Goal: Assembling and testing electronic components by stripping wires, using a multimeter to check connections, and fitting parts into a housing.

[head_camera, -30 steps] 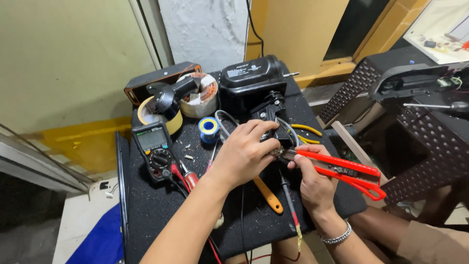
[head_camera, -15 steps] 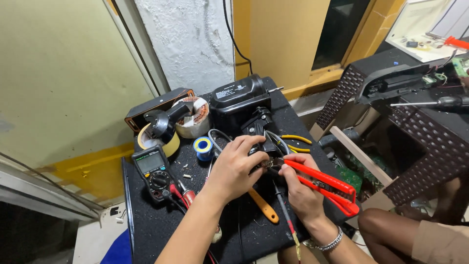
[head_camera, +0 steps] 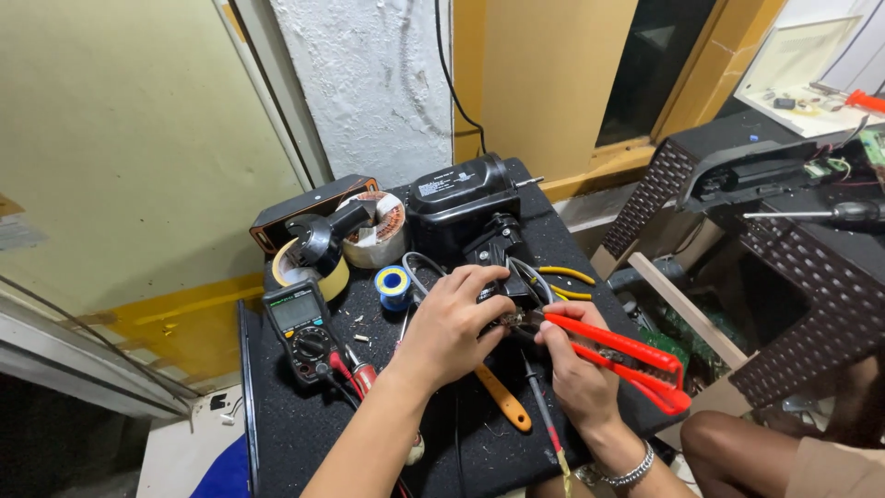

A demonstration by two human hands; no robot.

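Observation:
My left hand [head_camera: 451,328] rests with fingers curled over a small black part with wires [head_camera: 502,288] in front of a black motor housing [head_camera: 458,205]. My right hand [head_camera: 579,371] grips red-handled pliers [head_camera: 619,359], whose jaws reach to the wires under my left fingertips. The jaws themselves are mostly hidden by the fingers. All of this sits on a black mat-covered table [head_camera: 295,433].
A multimeter [head_camera: 300,327] with red and black probes lies at the left. Behind it are a yellow tape roll [head_camera: 309,269], a copper coil [head_camera: 378,235] and a blue tape roll [head_camera: 395,287]. An orange-handled screwdriver [head_camera: 502,398] lies near my wrists. A wicker stand [head_camera: 811,267] is at the right.
The camera view has shifted upward and closer. The red pliers have moved left toward the wires, and my left hand stays on the black part.

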